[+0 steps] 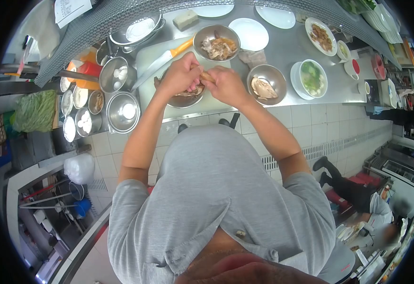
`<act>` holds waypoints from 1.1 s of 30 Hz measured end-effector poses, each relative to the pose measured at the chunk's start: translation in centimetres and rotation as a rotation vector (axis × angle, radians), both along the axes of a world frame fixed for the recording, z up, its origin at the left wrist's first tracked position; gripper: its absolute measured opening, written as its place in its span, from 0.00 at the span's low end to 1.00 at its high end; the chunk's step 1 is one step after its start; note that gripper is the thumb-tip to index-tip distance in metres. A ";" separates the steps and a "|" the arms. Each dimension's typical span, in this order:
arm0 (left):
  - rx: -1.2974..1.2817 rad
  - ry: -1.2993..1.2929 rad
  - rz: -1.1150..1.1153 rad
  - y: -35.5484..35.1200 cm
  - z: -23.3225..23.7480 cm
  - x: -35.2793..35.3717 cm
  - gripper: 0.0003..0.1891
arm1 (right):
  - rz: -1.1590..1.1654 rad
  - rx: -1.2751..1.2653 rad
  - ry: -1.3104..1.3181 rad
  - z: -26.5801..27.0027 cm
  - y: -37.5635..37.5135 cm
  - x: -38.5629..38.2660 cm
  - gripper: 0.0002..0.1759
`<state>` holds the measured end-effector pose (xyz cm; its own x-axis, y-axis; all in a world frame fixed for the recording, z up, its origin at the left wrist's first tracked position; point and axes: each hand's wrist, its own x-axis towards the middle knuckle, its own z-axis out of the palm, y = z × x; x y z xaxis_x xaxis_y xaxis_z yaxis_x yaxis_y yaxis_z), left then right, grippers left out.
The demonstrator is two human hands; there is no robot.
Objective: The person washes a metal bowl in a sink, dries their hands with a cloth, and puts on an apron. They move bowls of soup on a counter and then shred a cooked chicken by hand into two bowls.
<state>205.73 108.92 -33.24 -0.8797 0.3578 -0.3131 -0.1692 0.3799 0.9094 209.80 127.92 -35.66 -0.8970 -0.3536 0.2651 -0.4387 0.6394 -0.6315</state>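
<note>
My left hand [182,75] and my right hand [227,86] are close together above a metal bowl holding brown cooked meat. Both are closed on a small piece of cooked meat [208,77], mostly hidden by my fingers. The lower bowl [185,105] rests on a pale cutting board [149,59]. Beyond my hands, a second metal bowl [198,49] contains shredded meat and scraps. To the right, a third metal bowl [281,98] has a pale piece of meat [262,88] in it. A knife [157,65] with an orange handle lies on the board left of my hands.
White plates [249,34] stand at the back. On the right are a bowl of green soup [313,78] and a plate of brown food [321,37]. A bowl with eggs [117,75] and several containers stand left. Another person [358,194] is behind, at lower right.
</note>
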 end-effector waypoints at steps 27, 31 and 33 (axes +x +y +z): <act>0.280 0.066 0.106 1.0 -1.1 0.7 0.07 | -0.192 -0.145 0.569 -0.2 0.4 0.1 0.21; 0.318 0.078 0.117 0.7 -1.0 1.1 0.07 | -0.197 -0.356 0.467 0.4 0.7 0.4 0.21; 0.307 0.120 0.120 0.4 -0.8 1.3 0.08 | -0.267 -0.545 0.152 1.1 1.1 0.4 0.22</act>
<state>207.01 109.37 -34.07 -0.9454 0.3106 -0.0984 -0.0807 0.0693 0.9943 210.21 129.07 -34.57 -0.8739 0.0997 0.4759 -0.4188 0.3427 -0.8409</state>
